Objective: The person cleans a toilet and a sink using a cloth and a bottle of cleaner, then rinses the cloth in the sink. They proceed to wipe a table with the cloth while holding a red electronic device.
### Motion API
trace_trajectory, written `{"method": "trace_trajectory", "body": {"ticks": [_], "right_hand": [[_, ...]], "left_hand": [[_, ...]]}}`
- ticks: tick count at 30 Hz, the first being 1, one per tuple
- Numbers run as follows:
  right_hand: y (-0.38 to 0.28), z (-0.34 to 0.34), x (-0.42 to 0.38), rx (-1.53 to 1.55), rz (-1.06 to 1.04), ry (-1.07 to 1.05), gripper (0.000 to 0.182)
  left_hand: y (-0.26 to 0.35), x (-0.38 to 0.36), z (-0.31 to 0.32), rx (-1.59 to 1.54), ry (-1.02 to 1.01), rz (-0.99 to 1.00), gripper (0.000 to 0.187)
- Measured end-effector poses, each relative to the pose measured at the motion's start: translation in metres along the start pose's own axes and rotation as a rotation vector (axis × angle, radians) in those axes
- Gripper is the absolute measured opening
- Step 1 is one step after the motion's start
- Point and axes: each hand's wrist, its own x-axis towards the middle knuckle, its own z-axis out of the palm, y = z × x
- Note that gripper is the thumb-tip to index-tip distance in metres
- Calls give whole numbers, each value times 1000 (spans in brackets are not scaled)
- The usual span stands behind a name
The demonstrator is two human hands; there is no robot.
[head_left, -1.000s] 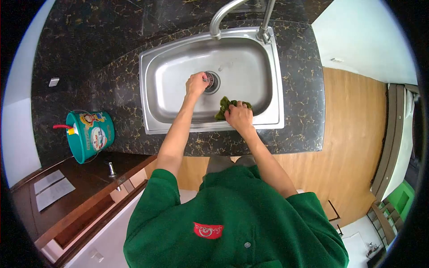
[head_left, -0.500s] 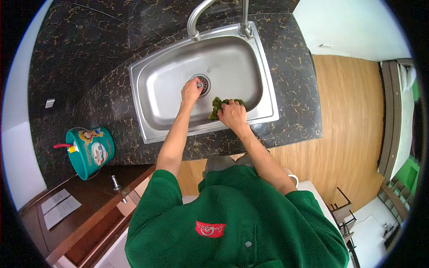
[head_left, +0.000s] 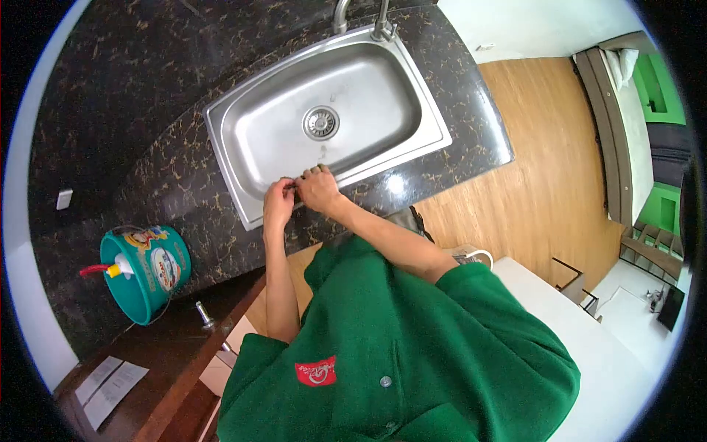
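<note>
Both hands meet at the near left edge of the stainless steel sink (head_left: 383, 158). My right hand (head_left: 318, 190) is closed, its fingers curled over the near rim around a dark green scrubbing cloth (head_left: 322, 167), of which only small bits show. My left hand (head_left: 279, 202) is right beside it, fingertips pinched together against the right hand's fingers. Something small and dark shows between the hands, too hidden to name. In the basin's middle, the drain strainer (head_left: 321, 123) is uncovered, with a few wet spots near it.
A faucet (head_left: 383, 29) stands behind the sink. On the dark counter (head_left: 213, 184) at left is a teal bucket (head_left: 151, 276) with a white bottle (head_left: 121, 267) inside. Papers (head_left: 109, 387) and a metal fitting (head_left: 205, 315) lie on the brown wooden surface below.
My left hand has left the drain and come to the near rim. My right hand has slid left along that edge with the green cloth, joining it. The view has shifted.
</note>
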Motion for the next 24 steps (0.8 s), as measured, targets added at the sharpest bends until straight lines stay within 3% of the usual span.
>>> {"method": "trace_trajectory", "body": {"ticks": [4,7,9,10,11,12,14,16,17,19,24], "right_hand": [[28,-12,-46,86,-93,309,36],[84,-19,-86,129,-17,463,39],[131,-37,-120,103,86,448,41],[151,-50,-132,51,120,487,45],[172,-52,-148,54,209,569,49],[189,-56,-158,-23,270,657,45],[206,-48,-160,-141,392,660,39],[189,-29,-144,-121,382,724,40],[165,-22,-130,-68,287,752,35],[100,-12,-99,46,228,517,35],[-50,45,-41,271,-390,299,51]], "left_hand": [[23,2,7,-52,-61,102,18],[66,12,62,-89,-56,377,21],[110,10,93,-60,-109,533,26],[117,11,117,-29,-78,708,28],[140,2,111,143,-326,733,32],[146,-10,117,3,-445,755,34],[144,-35,119,-250,-444,833,35],[153,-49,77,-331,-649,692,36],[157,-54,56,-377,-631,643,35],[161,-63,22,-465,-598,552,33],[185,-73,2,-453,-447,498,26]]}}
